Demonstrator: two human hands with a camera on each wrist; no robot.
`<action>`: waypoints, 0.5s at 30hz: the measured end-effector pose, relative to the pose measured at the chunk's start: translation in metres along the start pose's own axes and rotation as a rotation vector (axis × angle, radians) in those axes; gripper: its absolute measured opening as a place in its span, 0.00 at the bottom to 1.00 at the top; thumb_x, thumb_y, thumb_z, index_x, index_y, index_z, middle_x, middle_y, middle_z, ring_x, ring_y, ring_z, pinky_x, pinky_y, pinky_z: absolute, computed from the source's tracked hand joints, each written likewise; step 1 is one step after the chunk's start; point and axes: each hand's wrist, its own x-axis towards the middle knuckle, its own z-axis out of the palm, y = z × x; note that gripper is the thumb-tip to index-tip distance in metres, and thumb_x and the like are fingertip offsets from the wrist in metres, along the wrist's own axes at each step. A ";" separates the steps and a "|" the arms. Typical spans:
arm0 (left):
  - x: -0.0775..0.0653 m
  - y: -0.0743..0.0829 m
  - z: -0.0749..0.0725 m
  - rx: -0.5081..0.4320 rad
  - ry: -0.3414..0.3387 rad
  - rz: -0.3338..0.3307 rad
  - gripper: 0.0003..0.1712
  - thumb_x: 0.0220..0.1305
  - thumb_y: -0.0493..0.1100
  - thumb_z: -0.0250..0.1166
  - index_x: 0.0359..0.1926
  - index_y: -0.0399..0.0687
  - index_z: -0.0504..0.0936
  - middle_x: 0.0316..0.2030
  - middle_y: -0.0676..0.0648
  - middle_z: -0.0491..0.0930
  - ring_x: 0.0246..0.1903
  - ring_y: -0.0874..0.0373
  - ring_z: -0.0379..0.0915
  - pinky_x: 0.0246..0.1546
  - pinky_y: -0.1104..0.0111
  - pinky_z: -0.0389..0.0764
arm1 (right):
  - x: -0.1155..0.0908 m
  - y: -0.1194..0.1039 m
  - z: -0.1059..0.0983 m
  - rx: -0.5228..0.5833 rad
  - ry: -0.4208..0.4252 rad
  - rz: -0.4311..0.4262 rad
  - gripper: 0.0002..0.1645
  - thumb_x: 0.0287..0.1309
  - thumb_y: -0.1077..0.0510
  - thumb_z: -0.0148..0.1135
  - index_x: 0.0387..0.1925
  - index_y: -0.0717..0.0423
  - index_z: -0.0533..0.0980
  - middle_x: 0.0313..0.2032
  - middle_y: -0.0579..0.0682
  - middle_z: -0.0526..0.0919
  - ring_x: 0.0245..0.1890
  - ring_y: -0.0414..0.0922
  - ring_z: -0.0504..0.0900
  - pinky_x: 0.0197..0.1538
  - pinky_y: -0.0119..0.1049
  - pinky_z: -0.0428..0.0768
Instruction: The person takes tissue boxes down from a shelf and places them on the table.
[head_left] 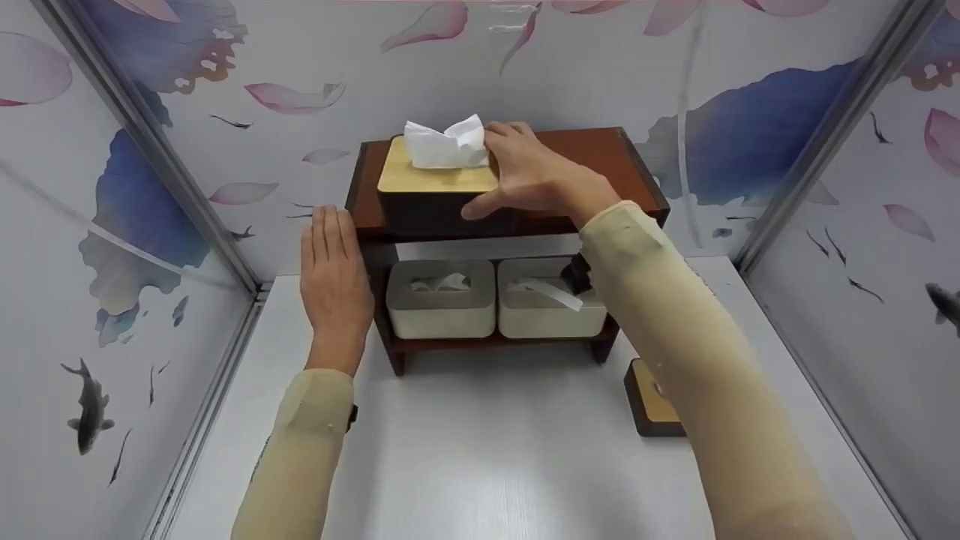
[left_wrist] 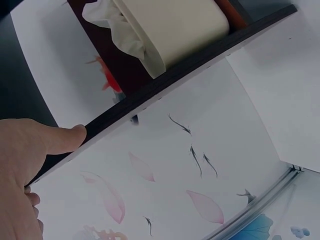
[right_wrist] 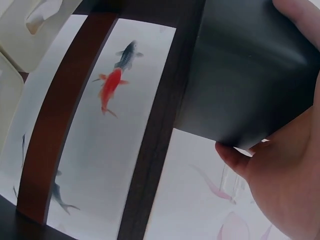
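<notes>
A black tissue box (head_left: 439, 214) with a light wood lid and a white tissue (head_left: 448, 146) sits at the left part of the brown shelf's top (head_left: 577, 161). My right hand (head_left: 532, 169) grips its right end, thumb on the front and fingers behind. In the right wrist view the box's dark side (right_wrist: 240, 75) lies between thumb and fingers. My left hand (head_left: 334, 281) rests against the shelf's left side, its fingers straight and together. The left wrist view shows the thumb (left_wrist: 65, 139) on the edge of the dark side panel (left_wrist: 190, 72).
Two cream tissue boxes (head_left: 442, 322) (head_left: 551, 322) stand side by side on the lower shelf board. A flat black box with a wood top (head_left: 652, 401) lies on the white table (head_left: 487, 465), partly behind my right sleeve. Printed walls (head_left: 300, 45) enclose the back and sides.
</notes>
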 end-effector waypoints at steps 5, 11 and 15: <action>0.000 -0.002 0.000 0.019 0.005 -0.001 0.41 0.60 0.31 0.61 0.71 0.34 0.52 0.71 0.36 0.57 0.75 0.45 0.49 0.77 0.58 0.52 | -0.006 0.003 -0.001 -0.019 0.039 -0.029 0.56 0.37 0.32 0.73 0.68 0.43 0.64 0.66 0.45 0.64 0.72 0.47 0.51 0.76 0.49 0.54; 0.000 -0.001 0.000 0.043 -0.003 0.004 0.43 0.59 0.33 0.64 0.71 0.35 0.51 0.71 0.36 0.57 0.74 0.45 0.50 0.77 0.58 0.51 | -0.018 0.004 -0.007 -0.047 0.058 -0.061 0.56 0.36 0.32 0.74 0.68 0.45 0.64 0.66 0.47 0.64 0.72 0.49 0.52 0.76 0.50 0.55; 0.000 -0.002 -0.001 0.059 0.003 0.011 0.46 0.57 0.36 0.68 0.71 0.35 0.52 0.71 0.36 0.57 0.74 0.45 0.50 0.77 0.58 0.52 | -0.027 0.002 -0.009 -0.048 0.056 -0.083 0.58 0.36 0.33 0.74 0.69 0.44 0.63 0.70 0.47 0.61 0.73 0.49 0.50 0.76 0.52 0.54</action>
